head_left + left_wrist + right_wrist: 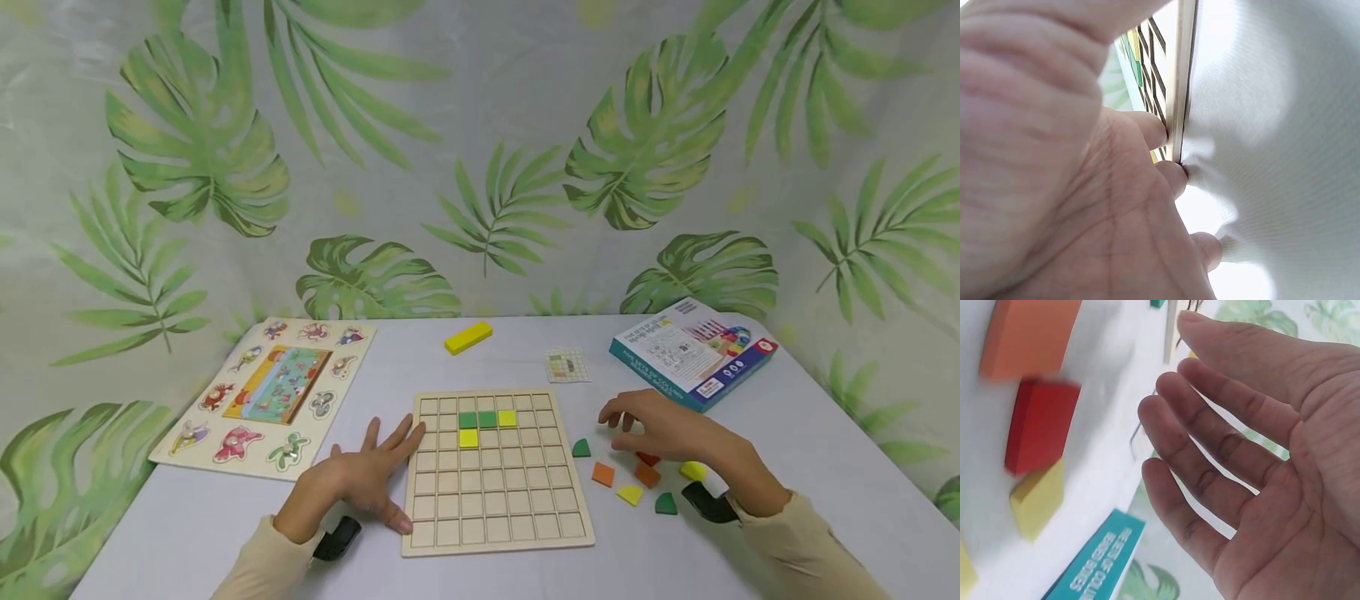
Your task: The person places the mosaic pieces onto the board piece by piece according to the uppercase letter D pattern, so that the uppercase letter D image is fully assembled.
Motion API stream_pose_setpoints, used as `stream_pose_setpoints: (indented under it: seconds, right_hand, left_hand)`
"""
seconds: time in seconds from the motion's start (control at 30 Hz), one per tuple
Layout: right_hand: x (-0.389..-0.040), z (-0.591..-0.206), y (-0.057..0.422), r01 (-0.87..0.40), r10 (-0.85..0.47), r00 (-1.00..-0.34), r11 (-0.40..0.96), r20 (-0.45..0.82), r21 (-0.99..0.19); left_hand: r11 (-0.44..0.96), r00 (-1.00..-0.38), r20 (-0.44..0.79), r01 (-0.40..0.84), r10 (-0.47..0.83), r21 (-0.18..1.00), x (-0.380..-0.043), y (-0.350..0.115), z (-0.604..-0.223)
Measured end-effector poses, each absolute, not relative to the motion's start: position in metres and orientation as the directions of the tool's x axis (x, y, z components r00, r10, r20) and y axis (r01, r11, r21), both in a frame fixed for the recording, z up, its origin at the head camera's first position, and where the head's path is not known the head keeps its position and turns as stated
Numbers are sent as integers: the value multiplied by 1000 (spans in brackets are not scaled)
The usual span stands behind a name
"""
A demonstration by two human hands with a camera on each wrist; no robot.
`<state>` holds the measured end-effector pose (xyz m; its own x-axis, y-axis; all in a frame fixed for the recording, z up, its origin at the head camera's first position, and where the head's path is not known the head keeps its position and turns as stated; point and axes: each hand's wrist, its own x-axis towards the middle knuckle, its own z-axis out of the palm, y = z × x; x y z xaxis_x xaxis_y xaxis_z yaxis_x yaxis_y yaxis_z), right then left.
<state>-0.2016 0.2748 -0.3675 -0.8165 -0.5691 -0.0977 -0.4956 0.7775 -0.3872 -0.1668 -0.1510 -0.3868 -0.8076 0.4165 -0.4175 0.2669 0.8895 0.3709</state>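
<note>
A wooden grid board (pixel 495 483) lies flat before me, with two green square tiles (pixel 477 419) side by side in an upper row. One yellow tile (pixel 507 417) sits to their right and another yellow tile (pixel 468 438) below the left green one. My left hand (pixel 372 475) spreads its fingers along the board's left edge, fingertips and thumb touching it. Over the loose pieces right of the board hovers my right hand (pixel 660 423), fingers loosely bent and nothing in them. Under and near it lie orange tiles (pixel 603 474), a red tile (pixel 1042 428), yellow pieces (pixel 630 495) and green quarter-round pieces (pixel 666 503).
Behind the board are a small printed grid card (pixel 567 366) and a yellow bar (pixel 468 338). A teal-edged game box (pixel 693 354) with a paper sheet on top stands at back right. A wooden animal peg puzzle (pixel 262 396) lies at left. A leaf-patterned cloth (pixel 495 167) hangs behind.
</note>
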Motion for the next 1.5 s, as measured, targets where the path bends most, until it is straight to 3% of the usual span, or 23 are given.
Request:
stream_pose_setpoints:
  seconds: [0.4, 1.07, 1.5]
  right_hand:
    - [-212, -368, 300, -384, -487, -860, 815, -153, -434]
    - [-211, -371, 326, -210, -395, -860, 852, -324, -479]
    - [-212, -373, 323, -258, -406, -862, 867, -304, -426]
  left_hand:
    - [890, -807, -419, 267, 416, 369, -167, -151, -387]
    - [891, -807, -422, 265, 413, 368, -167, -151, -387]
    - [890, -813, -419, 243, 404, 386, -167, -150, -387]
